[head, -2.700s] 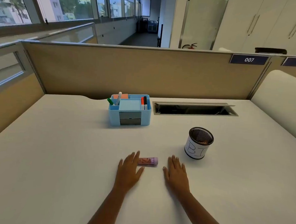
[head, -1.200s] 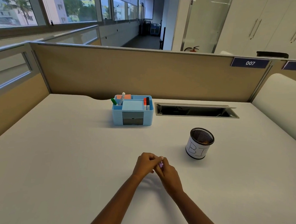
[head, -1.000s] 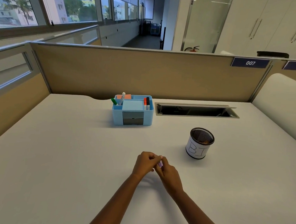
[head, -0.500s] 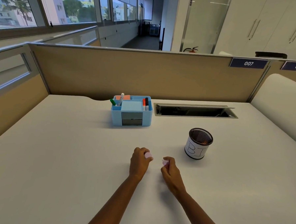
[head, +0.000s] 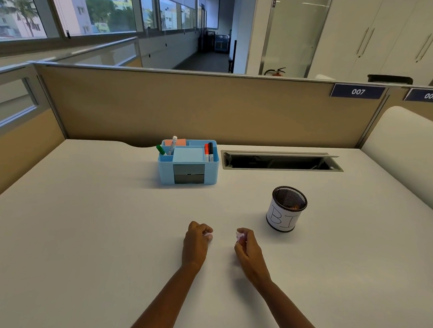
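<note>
My left hand (head: 195, 243) is curled around the body of a pink-purple glue stick (head: 208, 236), of which only the pale end shows past the fingers. My right hand (head: 246, 248) pinches the stick's purple cap (head: 240, 236) between thumb and fingertips. The two hands sit apart on the white desk (head: 81, 232), with a gap between stick and cap. To the right of my right hand stands a black mesh cup (head: 286, 209) wrapped in white paper lettered "BI".
A light blue desk organizer (head: 188, 162) with markers and sticky notes stands at the back centre. An open cable hatch (head: 282, 161) lies to its right. A tan partition (head: 200, 108) closes the desk's far side; a white curved panel (head: 411, 159) is at right.
The glue stick lay on the desk between my flat hands. Both hands picked it up, then pulled apart, the cap coming off in my right hand.
</note>
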The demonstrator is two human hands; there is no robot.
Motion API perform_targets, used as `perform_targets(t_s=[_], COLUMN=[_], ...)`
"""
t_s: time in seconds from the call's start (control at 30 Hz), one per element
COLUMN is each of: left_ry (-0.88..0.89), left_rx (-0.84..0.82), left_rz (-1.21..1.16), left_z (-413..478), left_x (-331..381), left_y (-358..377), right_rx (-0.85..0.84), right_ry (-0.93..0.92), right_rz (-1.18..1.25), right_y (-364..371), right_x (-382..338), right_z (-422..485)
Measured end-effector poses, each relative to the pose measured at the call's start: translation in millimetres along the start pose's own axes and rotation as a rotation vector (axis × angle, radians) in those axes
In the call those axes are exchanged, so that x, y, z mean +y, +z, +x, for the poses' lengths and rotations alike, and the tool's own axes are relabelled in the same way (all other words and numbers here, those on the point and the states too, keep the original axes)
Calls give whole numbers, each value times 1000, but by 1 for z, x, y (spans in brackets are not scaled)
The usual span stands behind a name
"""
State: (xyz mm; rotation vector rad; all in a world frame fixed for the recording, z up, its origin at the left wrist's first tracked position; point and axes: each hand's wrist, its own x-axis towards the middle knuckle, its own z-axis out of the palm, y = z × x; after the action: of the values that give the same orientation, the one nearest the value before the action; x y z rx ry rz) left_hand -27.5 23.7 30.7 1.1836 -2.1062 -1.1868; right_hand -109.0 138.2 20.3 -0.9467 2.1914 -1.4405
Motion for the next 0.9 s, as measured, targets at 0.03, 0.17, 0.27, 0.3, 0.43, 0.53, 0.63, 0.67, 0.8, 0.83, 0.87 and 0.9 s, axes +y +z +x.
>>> perform_targets(t_s=[0.03,0.17,0.27,0.3,0.43,0.53,0.63,0.67,0.8,0.83,0.87,0.9], left_ry=[14,75,104,115,195,254,304,321,350,346,335,315], left_rx=[5,8,3,8,54,75,44,25,-56,-77,-97,-122], left_rz=[11,47,49,63,250,302,277,272,220,200,182,167], left_z=[0,0,-1,-1,4,9,13,15,21,21,22,22], left_x=[-1,-7,-11,-11,-5,8,24,30,53,60,65,70], left_y=[0,0,1,2,6,13,25,30,53,60,66,73], right_rx=[-4,-34,-32,-24,62,150,224,251,359,382,396,406], right_ry=[3,11,15,15,-2,-32,-67,-79,-122,-136,-144,-145], right_rz=[12,32,22,22,47,47,39,32,-5,-30,-49,-62], right_y=[-1,-5,-11,-14,-33,-52,-73,-81,-109,-116,-122,-128], right_x=[0,3,8,10,11,8,8,8,5,5,4,3], right_z=[0,1,2,3,10,16,23,26,38,42,45,48])
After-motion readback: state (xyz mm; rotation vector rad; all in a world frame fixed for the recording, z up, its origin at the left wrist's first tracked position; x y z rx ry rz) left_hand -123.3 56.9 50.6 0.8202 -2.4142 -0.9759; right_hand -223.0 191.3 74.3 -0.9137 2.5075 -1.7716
